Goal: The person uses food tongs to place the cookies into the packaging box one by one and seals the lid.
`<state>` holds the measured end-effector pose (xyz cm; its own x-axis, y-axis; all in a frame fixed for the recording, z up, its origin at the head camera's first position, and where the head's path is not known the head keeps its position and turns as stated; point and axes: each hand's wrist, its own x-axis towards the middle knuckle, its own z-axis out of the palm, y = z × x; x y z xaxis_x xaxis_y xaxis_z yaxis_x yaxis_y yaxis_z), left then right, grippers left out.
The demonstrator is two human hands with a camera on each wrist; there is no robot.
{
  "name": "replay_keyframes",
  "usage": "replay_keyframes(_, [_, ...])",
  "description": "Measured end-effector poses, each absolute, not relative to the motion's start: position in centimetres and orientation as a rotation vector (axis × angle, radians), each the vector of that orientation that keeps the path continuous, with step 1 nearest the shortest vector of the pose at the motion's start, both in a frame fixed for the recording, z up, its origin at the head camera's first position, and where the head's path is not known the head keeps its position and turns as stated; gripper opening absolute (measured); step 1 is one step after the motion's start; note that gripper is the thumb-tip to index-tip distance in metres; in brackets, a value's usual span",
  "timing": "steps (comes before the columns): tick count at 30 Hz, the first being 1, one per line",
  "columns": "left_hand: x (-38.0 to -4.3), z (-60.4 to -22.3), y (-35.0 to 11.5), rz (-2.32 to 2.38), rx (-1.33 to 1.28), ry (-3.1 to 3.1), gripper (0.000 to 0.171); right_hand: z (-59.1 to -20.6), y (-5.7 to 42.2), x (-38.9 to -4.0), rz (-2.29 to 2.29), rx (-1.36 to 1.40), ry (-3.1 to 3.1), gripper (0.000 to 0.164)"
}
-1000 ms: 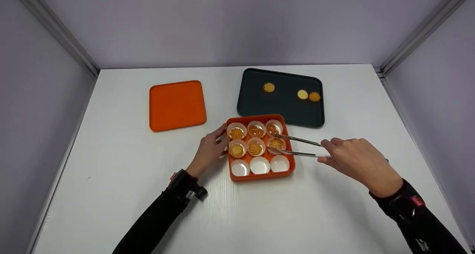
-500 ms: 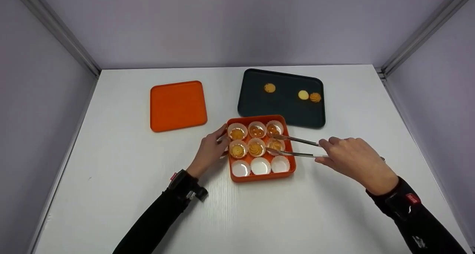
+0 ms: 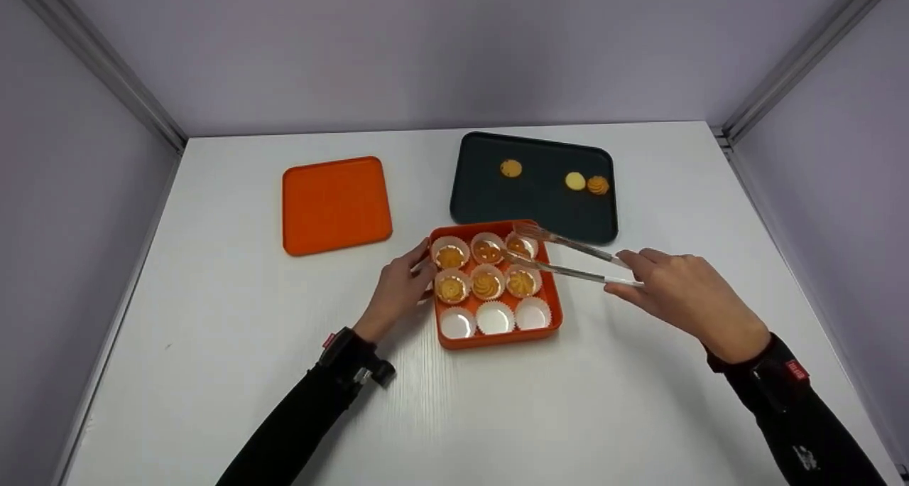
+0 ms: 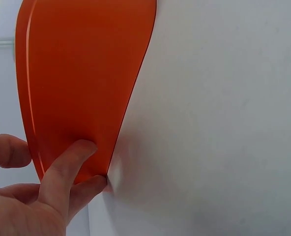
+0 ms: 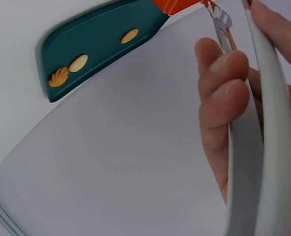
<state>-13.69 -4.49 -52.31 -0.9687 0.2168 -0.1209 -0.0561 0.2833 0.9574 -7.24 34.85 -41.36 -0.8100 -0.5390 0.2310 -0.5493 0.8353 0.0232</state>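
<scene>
My left hand [image 3: 400, 287] holds the left side of a square orange box [image 3: 501, 340]; in the left wrist view a finger presses the box's outer wall [image 4: 81, 88] and others reach round its corner. Inside stand white paper cups in rows. The back and middle rows hold golden cookies, among them a swirled cookie [image 3: 486, 285] and a cookie [image 3: 520, 283] at the right; the front cups, such as a paper cup [image 3: 495, 318], are bare. My right hand [image 3: 685, 298] grips metal tongs [image 3: 579, 273] with white handles. The tongs' tips are spread over the back right cup, nothing between them.
Behind the box lies a dark green tray [image 3: 525, 205] with a round speckled cookie [image 3: 510, 168], a pale cookie [image 3: 575, 181] and a swirled brown cookie [image 3: 598, 185]. A flat orange tray [image 3: 337, 205] lies at the back left. Walls rise around the white table [image 3: 248, 372].
The tongs have come off the cookie in the right cup of the middle row, spread wider and moved back. That cookie stays in its cup. The left hand keeps its place.
</scene>
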Motion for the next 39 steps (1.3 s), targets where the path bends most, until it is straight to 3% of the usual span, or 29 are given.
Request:
replay_keyframes(12, [-13.7,-52.3,-4.4,1.718,0.116,2.316,0.059,-44.1,38.8,-10.6,0.359,0.678,-2.628,0.043])
replay_keyframes(22, [-13.6,-52.3,-4.5,1.754,0.171,2.344,0.058,-45.8,41.6,-13.1,0.379,0.359,-2.664,0.047])
replay_keyframes(39, [-13.6,-52.4,-4.4,1.745,0.139,2.332,0.058,-47.4,40.4,-15.5,0.367,0.23,-2.8,0.044])
